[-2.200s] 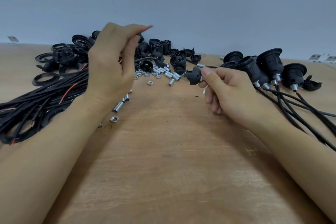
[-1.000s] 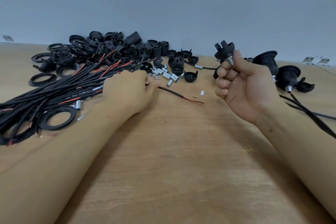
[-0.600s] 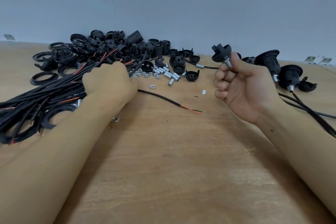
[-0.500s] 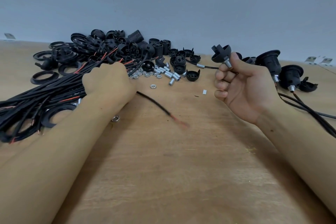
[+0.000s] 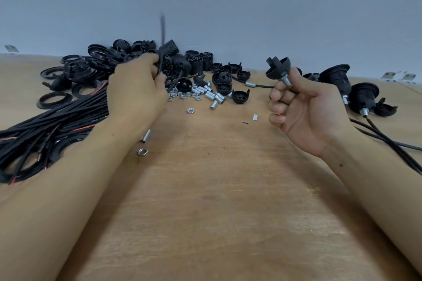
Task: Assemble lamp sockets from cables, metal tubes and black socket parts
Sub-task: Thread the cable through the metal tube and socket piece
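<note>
Pale blue wall backs a wooden worktop (image 5: 228,189) strewn with parts. Left of centre, the left hand (image 5: 137,89) grips a black cable (image 5: 162,29) whose blurred end stands up against the wall. Right of centre, the right hand (image 5: 303,107) pinches a metal tube (image 5: 285,80) fitted under a black socket part (image 5: 277,67), held above the worktop. A cable bundle (image 5: 45,130) lies at left, loose tubes and nuts (image 5: 205,96) mid-frame, finished sockets (image 5: 356,91) at right
</note>
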Demonstrator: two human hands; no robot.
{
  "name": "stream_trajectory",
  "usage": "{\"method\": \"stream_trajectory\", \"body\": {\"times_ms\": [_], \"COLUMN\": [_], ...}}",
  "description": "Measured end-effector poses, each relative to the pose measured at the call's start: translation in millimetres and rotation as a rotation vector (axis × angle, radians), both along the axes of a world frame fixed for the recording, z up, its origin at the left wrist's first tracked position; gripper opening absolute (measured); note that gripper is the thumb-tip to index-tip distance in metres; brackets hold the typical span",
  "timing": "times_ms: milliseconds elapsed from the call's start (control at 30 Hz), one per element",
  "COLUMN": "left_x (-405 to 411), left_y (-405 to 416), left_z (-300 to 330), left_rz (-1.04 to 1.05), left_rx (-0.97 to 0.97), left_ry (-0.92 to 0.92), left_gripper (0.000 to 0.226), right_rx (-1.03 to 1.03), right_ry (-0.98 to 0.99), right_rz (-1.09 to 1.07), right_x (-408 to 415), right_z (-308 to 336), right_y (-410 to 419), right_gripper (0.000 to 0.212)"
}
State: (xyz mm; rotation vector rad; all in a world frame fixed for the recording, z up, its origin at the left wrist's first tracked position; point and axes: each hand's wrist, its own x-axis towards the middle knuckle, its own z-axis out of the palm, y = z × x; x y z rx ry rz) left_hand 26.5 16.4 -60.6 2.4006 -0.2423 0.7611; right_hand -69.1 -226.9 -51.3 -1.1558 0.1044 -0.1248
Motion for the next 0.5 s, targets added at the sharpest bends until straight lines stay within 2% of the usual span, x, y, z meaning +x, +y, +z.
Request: {"method": "stream_trajectory", "body": {"times_ms": [67,133,233,333,433,500], "left_x": [-6,-12,-17,-17,-18,-19], "left_y": [-3,-8,-15,-18,-15,-13], "left_z": [6,6,-2,-1,1,1], "left_rz": [-0.175,-0.352,-0.541,-0.546,-0.436,-0.384], "left_rx": [-0.083,-0.033,0.046,0.006,-0.069,-0.115], "left_ry": [-0.217,-0.371,-0.402,-0.462,-0.567,-0.614], "left_gripper": [0.03,0.028,0.021,0.018,0.017,0.017], "right_rx": [-0.023,-0.08,-0.153,-0.184,-0.16,-0.146], "right_ry": [-0.011,-0.05,-0.135,-0.19,-0.224,-0.236], "right_rz": [-0.003,-0.006,0.042,0.093,0.111,0.129], "right_x": [0,1,2,2,3,3], "right_z": [-1,-4,-5,-5,-7,-7], "right_y": [-1,-3,-4,-7,-14,-17], "right_gripper": [0.036,0.03,0.03,0.021,0.009,0.013]}}
